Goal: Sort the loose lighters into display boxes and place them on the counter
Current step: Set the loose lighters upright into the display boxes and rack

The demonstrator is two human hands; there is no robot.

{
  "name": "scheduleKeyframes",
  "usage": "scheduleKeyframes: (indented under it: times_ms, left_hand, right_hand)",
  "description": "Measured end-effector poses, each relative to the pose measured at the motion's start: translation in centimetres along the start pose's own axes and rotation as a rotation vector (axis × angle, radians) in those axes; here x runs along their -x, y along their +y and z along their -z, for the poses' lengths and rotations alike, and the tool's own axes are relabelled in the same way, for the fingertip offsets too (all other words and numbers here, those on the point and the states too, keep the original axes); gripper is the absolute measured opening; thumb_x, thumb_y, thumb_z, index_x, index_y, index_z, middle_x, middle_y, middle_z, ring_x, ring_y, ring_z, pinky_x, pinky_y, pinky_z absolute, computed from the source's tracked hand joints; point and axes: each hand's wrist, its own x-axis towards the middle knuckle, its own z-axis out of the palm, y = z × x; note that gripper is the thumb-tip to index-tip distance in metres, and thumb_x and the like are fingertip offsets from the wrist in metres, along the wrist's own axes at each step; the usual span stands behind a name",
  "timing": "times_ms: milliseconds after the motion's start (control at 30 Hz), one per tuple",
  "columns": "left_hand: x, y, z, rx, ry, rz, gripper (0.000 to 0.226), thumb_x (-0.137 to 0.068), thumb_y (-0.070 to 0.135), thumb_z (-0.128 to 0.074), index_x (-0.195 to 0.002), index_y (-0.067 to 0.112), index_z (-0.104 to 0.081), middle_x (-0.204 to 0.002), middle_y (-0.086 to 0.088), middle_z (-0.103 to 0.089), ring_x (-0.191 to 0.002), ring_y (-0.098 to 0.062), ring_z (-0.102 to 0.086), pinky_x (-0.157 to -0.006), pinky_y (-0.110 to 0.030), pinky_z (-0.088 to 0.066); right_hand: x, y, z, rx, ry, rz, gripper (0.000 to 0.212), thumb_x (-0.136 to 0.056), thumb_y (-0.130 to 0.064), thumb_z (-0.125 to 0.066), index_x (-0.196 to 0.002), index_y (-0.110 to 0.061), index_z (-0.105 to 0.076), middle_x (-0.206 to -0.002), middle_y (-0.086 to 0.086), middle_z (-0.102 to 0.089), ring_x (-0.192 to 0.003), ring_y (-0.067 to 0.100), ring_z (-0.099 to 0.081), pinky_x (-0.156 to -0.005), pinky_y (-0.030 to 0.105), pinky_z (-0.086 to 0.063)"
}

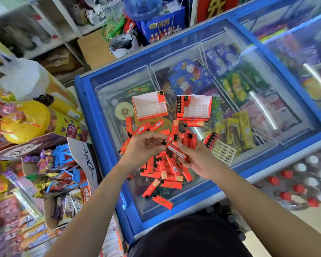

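Left hand (145,145) and right hand (195,157) pinch a barcoded red lighter (176,151), apparently, near Dove cartons (86,160).

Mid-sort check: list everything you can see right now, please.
loose lighters: many, red-orange with black tops, piled on freezer lid
display boxes: two, orange with white grids, beyond pile; the right one holds a row of lighters
white grid insert: one, right of pile
freezer: one, blue frame, glass lid
Dove carton: one, white-brown, left
capped bottles: several, red and white caps, right
left grip: pinches black end of held lighter
right grip: grips the held lighter
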Motion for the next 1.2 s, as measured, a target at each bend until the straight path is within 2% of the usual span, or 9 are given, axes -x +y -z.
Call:
scheduleKeyframes:
  times_ms: [100,267,400,567,733,867,1033,1100,1200]
  left_hand:
    - [-1.9,0.6,0.9,-0.076,0.016,-0.036,0.024,-0.082,0.006,-0.079,-0.102,0.017,-0.076,-0.09,0.001,-0.075,-0.086,-0.015,-0.073,-0.079,-0.024,-0.058]
    - [-5.6,0.4,3.0,-0.235,0.197,-0.109,0.015,-0.084,0.008,-0.078,-0.097,0.014,-0.076,-0.09,0.0,-0.071,-0.08,-0.005,-0.065,-0.078,-0.02,-0.053]
    - [-9.9,0.4,4.4,-0.383,0.404,-0.145,0.016,-0.085,0.01,-0.078,-0.1,0.015,-0.076,-0.093,0.006,-0.069,-0.078,0.0,-0.065,-0.078,-0.02,-0.055]
    - [-14.9,0.0,4.6,-0.603,0.343,-0.209,0.023,-0.084,0.009,-0.078,-0.106,0.014,-0.077,-0.102,-0.002,-0.071,-0.082,-0.012,-0.068,-0.085,-0.028,-0.057]
    - [-17.3,-0.6,4.1,-0.724,0.338,-0.217,0.019,-0.084,0.01,-0.078,-0.101,0.016,-0.078,-0.098,-0.001,-0.073,-0.078,-0.006,-0.062,-0.078,-0.016,-0.046]
    - [-18.1,-1.3,3.6,-0.706,0.326,-0.211,0.016,-0.082,0.006,-0.078,-0.097,0.013,-0.076,-0.096,-0.004,-0.072,-0.074,-0.009,-0.062,-0.074,-0.02,-0.047]
    - [-18.5,-2.4,3.1,-0.745,0.297,-0.233,0.013,-0.084,0.01,-0.076,-0.097,0.012,-0.075,-0.095,-0.004,-0.07,-0.075,-0.014,-0.064,-0.076,-0.037,-0.057]
    - [-18.7,-2.5,2.9,-0.781,0.285,-0.257,0.013,-0.085,0.011,-0.077,-0.097,0.011,-0.076,-0.096,-0.005,-0.069,-0.079,-0.014,-0.06,-0.076,-0.038,-0.056]
    - [-18.8,-2.4,2.8,-0.876,0.32,-0.299,0.011,-0.08,0.015,-0.081,-0.091,0.012,-0.077,-0.1,-0.006,-0.062,-0.094,-0.025,-0.057,-0.073,-0.037,-0.05]
  right_hand:
    - [-1.5,-1.0,-0.6,-0.023,0.059,0.0,0.025,-0.094,-0.024,-0.065,-0.112,-0.007,-0.061,-0.077,0.015,-0.068,-0.056,0.016,-0.06,-0.044,0.022,-0.038]
    - [-4.2,-1.9,-0.8,0.035,0.32,0.139,0.016,-0.1,-0.023,-0.058,-0.103,-0.007,-0.061,-0.078,0.012,-0.067,-0.055,0.016,-0.063,-0.052,0.031,-0.055]
    - [-4.6,-2.4,-0.1,0.093,0.359,0.173,0.024,-0.101,-0.022,-0.058,-0.111,-0.001,-0.059,-0.084,0.01,-0.066,-0.063,0.018,-0.064,-0.052,0.03,-0.055]
    - [-4.3,-2.6,0.4,0.132,0.376,0.165,0.023,-0.1,-0.022,-0.058,-0.111,-0.002,-0.059,-0.086,0.014,-0.067,-0.067,0.021,-0.067,-0.053,0.029,-0.057]
    - [-4.1,-2.2,1.1,0.165,0.362,0.185,0.018,-0.1,-0.021,-0.058,-0.108,-0.004,-0.059,-0.087,0.017,-0.067,-0.069,0.022,-0.067,-0.055,0.031,-0.057]
    - [-3.9,-2.1,1.4,0.161,0.345,0.185,0.019,-0.1,-0.019,-0.058,-0.113,-0.005,-0.058,-0.088,0.015,-0.067,-0.075,0.024,-0.068,-0.06,0.033,-0.06]
    - [-3.9,-2.2,1.9,0.19,0.314,0.172,0.019,-0.101,-0.009,-0.054,-0.119,-0.004,-0.056,-0.095,0.015,-0.07,-0.08,0.023,-0.07,-0.064,0.032,-0.059]
    - [-3.9,-2.2,2.0,0.203,0.306,0.183,0.018,-0.101,-0.008,-0.054,-0.118,-0.001,-0.056,-0.097,0.016,-0.071,-0.083,0.025,-0.071,-0.065,0.031,-0.059]
    - [-3.9,-2.3,2.1,0.215,0.299,0.202,0.019,-0.1,-0.008,-0.056,-0.115,0.003,-0.057,-0.099,0.015,-0.073,-0.091,0.029,-0.072,-0.068,0.031,-0.06]
